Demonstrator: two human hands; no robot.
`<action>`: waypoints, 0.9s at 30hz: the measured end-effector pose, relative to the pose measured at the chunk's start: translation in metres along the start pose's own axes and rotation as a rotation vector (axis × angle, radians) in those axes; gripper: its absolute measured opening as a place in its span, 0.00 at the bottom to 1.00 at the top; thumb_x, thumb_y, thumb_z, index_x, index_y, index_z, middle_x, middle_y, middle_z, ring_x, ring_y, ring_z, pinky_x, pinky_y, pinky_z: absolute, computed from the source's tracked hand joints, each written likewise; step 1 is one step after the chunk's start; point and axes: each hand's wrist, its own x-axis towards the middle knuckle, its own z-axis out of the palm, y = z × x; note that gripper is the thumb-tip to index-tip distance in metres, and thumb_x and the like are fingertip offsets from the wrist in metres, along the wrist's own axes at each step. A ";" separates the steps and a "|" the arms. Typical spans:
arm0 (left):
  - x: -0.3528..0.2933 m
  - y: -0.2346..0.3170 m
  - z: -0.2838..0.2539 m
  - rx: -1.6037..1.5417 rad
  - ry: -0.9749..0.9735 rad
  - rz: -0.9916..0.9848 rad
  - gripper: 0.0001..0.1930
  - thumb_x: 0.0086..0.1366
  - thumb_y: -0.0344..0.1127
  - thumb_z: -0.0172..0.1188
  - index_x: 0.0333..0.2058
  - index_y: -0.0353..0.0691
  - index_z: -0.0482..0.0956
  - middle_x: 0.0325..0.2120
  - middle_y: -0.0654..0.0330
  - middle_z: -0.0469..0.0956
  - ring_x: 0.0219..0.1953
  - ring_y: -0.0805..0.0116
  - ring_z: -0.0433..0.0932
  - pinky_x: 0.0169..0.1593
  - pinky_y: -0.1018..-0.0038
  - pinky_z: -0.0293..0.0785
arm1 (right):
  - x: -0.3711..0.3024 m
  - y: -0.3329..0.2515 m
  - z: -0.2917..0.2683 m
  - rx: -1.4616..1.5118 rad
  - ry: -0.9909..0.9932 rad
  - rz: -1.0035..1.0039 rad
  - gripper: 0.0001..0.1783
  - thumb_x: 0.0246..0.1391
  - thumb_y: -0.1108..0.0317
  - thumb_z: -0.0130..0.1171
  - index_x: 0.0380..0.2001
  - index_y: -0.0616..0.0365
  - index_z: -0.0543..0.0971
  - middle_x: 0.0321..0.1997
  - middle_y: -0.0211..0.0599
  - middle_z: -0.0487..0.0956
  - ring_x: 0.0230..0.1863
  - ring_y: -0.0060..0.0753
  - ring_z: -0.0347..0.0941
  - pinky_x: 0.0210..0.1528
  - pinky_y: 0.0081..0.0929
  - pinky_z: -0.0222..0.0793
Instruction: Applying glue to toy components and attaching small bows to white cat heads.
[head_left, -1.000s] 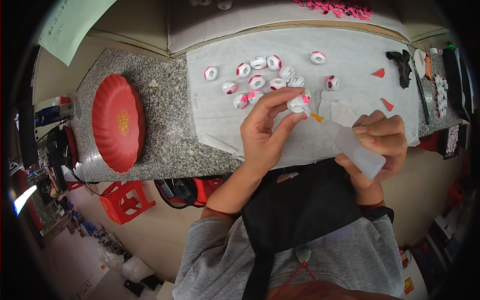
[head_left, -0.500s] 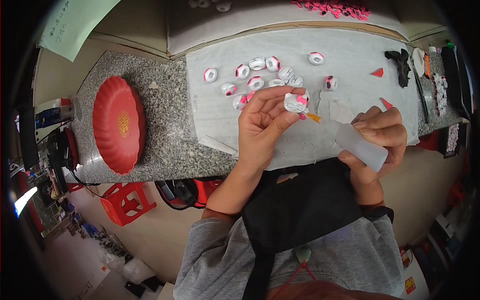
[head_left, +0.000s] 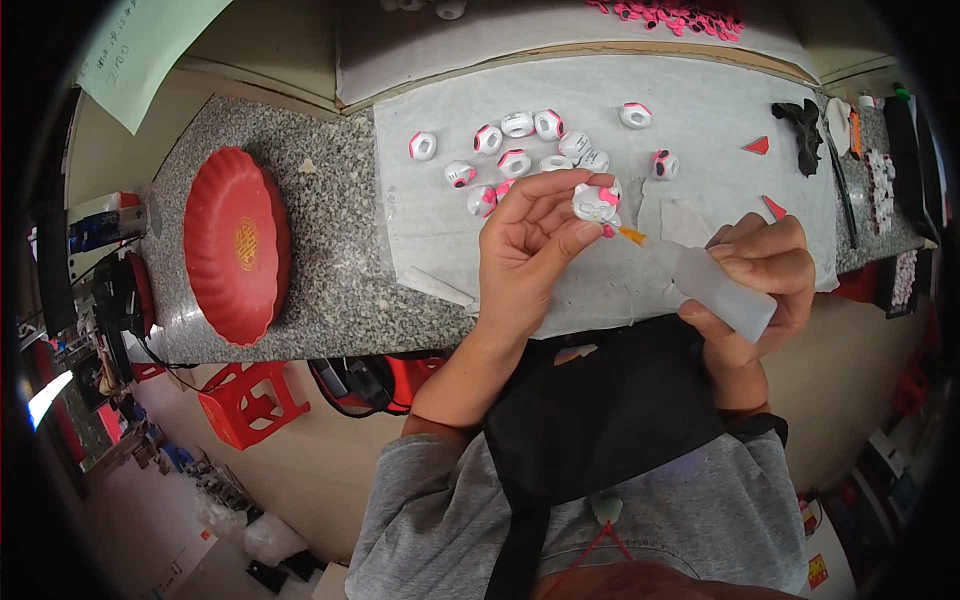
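My left hand (head_left: 530, 228) pinches a small white figurine head with pink trim (head_left: 596, 203) between thumb and fingers, above the papered worktop. In my right hand (head_left: 765, 270) is a translucent white squeeze bottle (head_left: 722, 292), tilted so that its orange-yellow nozzle (head_left: 632, 236) points up and left. The nozzle's thin tip is at the lower right side of the figurine head; whether it touches cannot be made out. Several similar white pieces with pink and black parts (head_left: 515, 163) lie on the paper beyond my left hand.
White paper (head_left: 420, 220) covers much of the speckled stone counter (head_left: 330, 250). A red scalloped bowl (head_left: 235, 300) stands at the left. Red scraps (head_left: 756, 145) and a crumpled black piece (head_left: 797, 130) lie at the right. Many pink parts (head_left: 680, 18) sit on the shelf behind.
The figurine head has turned a little in my left fingers, so its pink bow shows differently. Both hands and the bottle stay almost in place.
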 end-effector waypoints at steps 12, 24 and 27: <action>0.000 0.002 -0.003 -0.081 0.083 0.025 0.17 0.49 0.19 0.50 0.40 0.33 0.62 0.39 0.52 0.67 0.39 0.71 0.68 0.42 0.79 0.65 | 0.031 0.025 -0.019 -0.042 0.068 0.258 0.13 0.34 0.77 0.55 0.26 0.61 0.63 0.29 0.38 0.64 0.28 0.29 0.65 0.25 0.21 0.65; -0.003 0.001 -0.005 -0.063 0.039 0.049 0.17 0.49 0.20 0.50 0.40 0.34 0.63 0.39 0.53 0.67 0.40 0.73 0.67 0.40 0.82 0.64 | 0.123 0.147 0.006 -1.118 -0.298 0.268 0.12 0.37 0.68 0.55 0.26 0.64 0.72 0.20 0.48 0.72 0.25 0.45 0.69 0.29 0.34 0.65; -0.004 0.001 -0.005 -0.062 0.042 0.048 0.17 0.49 0.20 0.50 0.40 0.34 0.63 0.39 0.53 0.67 0.40 0.73 0.67 0.40 0.82 0.64 | 0.124 0.142 0.014 -1.168 -0.389 0.252 0.08 0.33 0.74 0.51 0.24 0.61 0.73 0.24 0.48 0.73 0.28 0.48 0.69 0.30 0.37 0.66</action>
